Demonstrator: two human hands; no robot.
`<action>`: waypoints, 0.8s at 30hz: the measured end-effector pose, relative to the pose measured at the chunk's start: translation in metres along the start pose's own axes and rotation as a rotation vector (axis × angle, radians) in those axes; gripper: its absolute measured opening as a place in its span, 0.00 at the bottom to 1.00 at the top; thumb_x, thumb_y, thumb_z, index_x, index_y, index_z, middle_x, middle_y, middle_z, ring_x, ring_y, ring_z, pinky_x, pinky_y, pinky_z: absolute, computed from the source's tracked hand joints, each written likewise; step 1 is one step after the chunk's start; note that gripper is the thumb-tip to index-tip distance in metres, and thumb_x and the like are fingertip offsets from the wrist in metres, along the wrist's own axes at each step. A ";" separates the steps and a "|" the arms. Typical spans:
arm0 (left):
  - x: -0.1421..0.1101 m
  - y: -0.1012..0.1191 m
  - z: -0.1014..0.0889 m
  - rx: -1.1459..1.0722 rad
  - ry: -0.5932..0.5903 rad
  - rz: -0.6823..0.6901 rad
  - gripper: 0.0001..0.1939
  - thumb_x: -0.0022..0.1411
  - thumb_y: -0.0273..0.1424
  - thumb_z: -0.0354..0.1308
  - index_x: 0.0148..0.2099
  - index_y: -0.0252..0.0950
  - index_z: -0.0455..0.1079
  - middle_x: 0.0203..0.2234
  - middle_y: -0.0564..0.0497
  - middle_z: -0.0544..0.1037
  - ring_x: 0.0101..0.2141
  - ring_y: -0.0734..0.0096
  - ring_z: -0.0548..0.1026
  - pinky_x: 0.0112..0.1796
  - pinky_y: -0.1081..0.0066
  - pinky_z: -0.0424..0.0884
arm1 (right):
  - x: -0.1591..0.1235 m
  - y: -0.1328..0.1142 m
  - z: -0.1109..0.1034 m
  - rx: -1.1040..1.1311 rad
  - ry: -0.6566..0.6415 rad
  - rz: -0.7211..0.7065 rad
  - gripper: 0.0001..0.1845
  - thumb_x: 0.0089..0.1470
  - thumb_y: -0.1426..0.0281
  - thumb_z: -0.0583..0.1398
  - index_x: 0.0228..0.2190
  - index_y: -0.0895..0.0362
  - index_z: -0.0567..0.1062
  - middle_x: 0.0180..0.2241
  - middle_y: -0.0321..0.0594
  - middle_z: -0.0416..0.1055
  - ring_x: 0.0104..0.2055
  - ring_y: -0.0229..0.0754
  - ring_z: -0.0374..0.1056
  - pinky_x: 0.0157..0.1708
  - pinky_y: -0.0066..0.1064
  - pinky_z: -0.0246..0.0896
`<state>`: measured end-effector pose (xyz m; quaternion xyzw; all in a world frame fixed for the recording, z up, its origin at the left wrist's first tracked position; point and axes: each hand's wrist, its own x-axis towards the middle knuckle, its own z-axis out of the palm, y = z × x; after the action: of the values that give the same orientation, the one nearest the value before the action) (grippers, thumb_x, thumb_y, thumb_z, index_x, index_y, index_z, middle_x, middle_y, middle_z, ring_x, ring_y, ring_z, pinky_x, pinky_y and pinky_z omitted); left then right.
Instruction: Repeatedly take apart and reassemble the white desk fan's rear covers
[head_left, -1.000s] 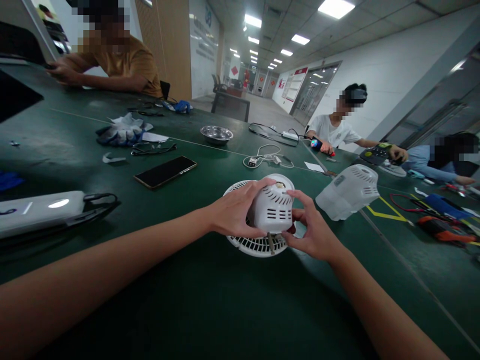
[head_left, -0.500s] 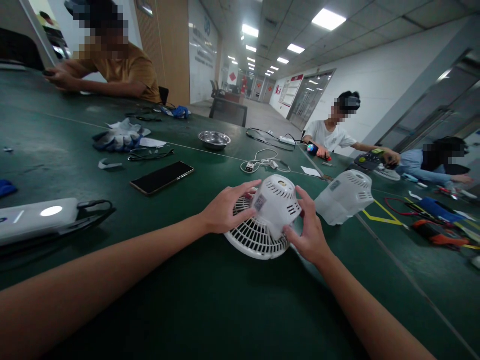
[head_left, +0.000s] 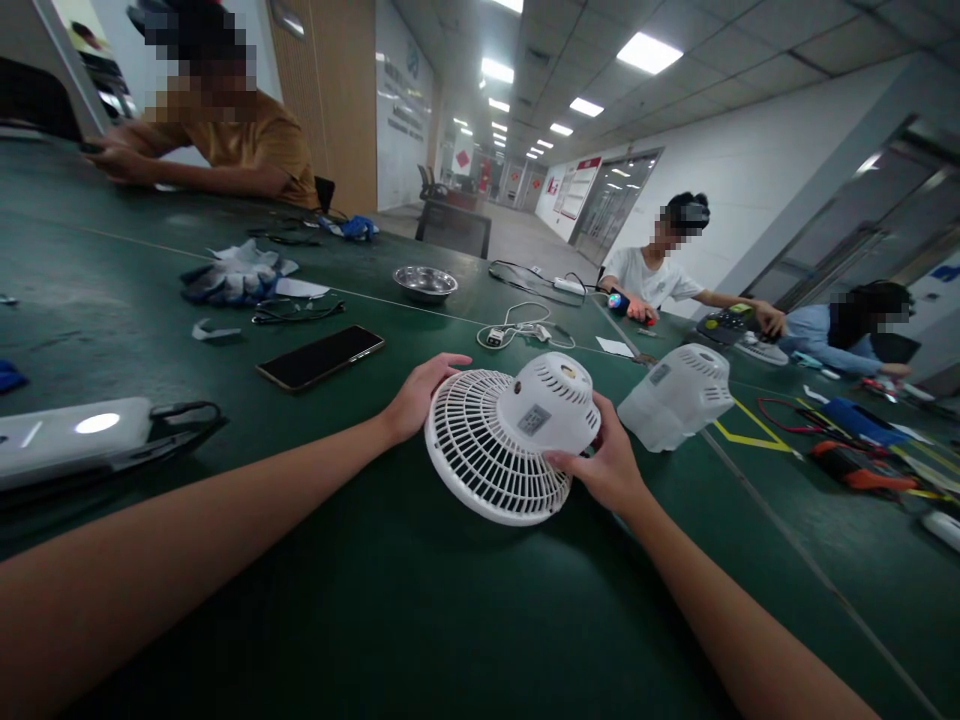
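Note:
A white fan head (head_left: 480, 430) with a slotted round grille is tilted above the green table, its motor housing facing up and toward me. My right hand (head_left: 611, 465) grips the housing from the right, thumb on the near side and fingers partly hidden behind it. At the left rim of the grille is my left hand (head_left: 424, 395), holding the edge; its fingers reach along the far side and are partly hidden. A grey label shows on the housing. Just right of my right hand stands a translucent white plastic housing (head_left: 675, 395) with vent slots.
A phone (head_left: 322, 357), gloves (head_left: 232, 275) and a white device (head_left: 75, 440) lie to the left. Behind the fan are a metal bowl (head_left: 425, 283) and a white cable (head_left: 525, 328). Tools and an orange-black meter (head_left: 862, 468) lie right. Several people sit around the table.
My left hand has moved from the motor housing to the grille's left rim. The fan head has turned and tilted, showing more of its grille and label. My right hand stays on the housing.

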<state>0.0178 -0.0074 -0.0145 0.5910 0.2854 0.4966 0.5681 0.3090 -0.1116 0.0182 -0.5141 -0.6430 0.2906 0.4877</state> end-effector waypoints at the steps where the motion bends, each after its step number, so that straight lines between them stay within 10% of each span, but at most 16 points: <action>1: 0.001 -0.001 -0.001 -0.079 0.007 0.009 0.33 0.69 0.56 0.49 0.59 0.33 0.71 0.43 0.42 0.82 0.45 0.51 0.79 0.49 0.54 0.74 | -0.001 -0.003 0.003 0.059 0.026 0.016 0.52 0.35 0.64 0.78 0.60 0.47 0.66 0.56 0.43 0.74 0.56 0.57 0.72 0.57 0.53 0.68; 6: 0.001 -0.001 -0.004 -0.018 0.019 0.107 0.36 0.69 0.60 0.44 0.55 0.36 0.75 0.50 0.42 0.81 0.52 0.50 0.76 0.52 0.54 0.72 | -0.006 -0.015 0.017 0.428 0.135 0.216 0.36 0.43 0.59 0.74 0.53 0.49 0.74 0.48 0.40 0.80 0.48 0.53 0.76 0.50 0.46 0.72; 12: -0.003 0.004 0.002 0.022 -0.224 -0.029 0.20 0.62 0.44 0.67 0.48 0.34 0.78 0.44 0.42 0.83 0.44 0.55 0.81 0.49 0.53 0.76 | -0.014 -0.020 0.025 0.709 -0.185 0.388 0.24 0.53 0.46 0.63 0.42 0.48 0.80 0.39 0.37 0.83 0.48 0.53 0.77 0.47 0.48 0.73; 24: -0.008 0.013 0.015 0.053 -0.067 -0.132 0.13 0.57 0.36 0.72 0.39 0.33 0.79 0.33 0.46 0.84 0.33 0.63 0.82 0.39 0.61 0.80 | -0.005 -0.002 0.020 0.806 -0.213 0.447 0.16 0.52 0.52 0.66 0.40 0.46 0.78 0.36 0.34 0.82 0.44 0.49 0.77 0.40 0.43 0.76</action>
<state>0.0260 -0.0226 -0.0022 0.6018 0.3176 0.4305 0.5929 0.2901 -0.1141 0.0115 -0.3771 -0.3989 0.6661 0.5050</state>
